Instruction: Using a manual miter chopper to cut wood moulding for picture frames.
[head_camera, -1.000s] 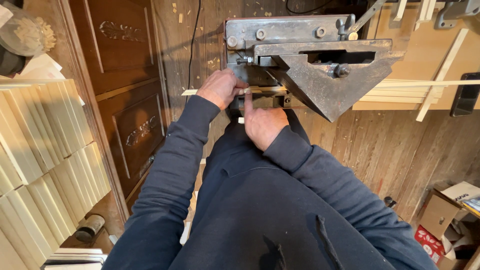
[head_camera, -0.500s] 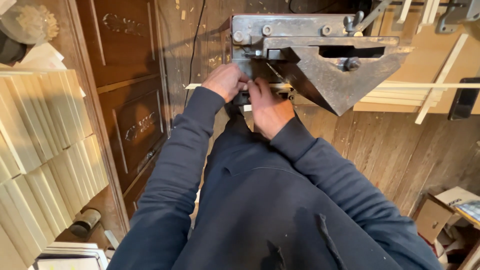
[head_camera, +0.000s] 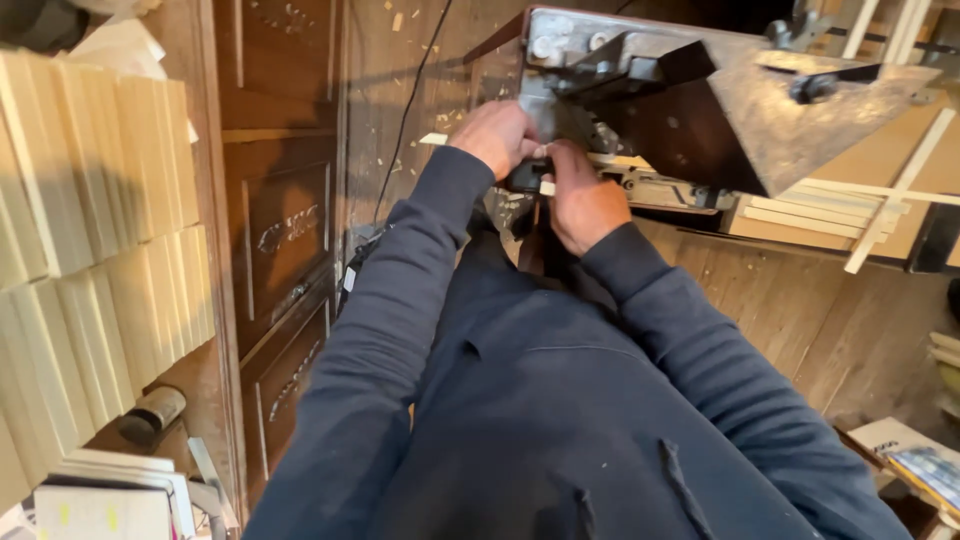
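both hands' fingers (head_camera: 548, 160) pinch a pale wood strip (head_camera: 545, 187) at the metal machine (head_camera: 740, 110).

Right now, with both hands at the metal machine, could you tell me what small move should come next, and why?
Probably ease the thin wooden strip a little further in. The left hand and right hand pinch it together at the mouth of the metal machine, and its pale end pokes out between them.

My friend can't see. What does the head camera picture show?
A person in a dark sweatshirt holds a thin pale wood strip with the left hand and right hand at a metal cutting machine. Stacks of pale wood pieces stand at the left.
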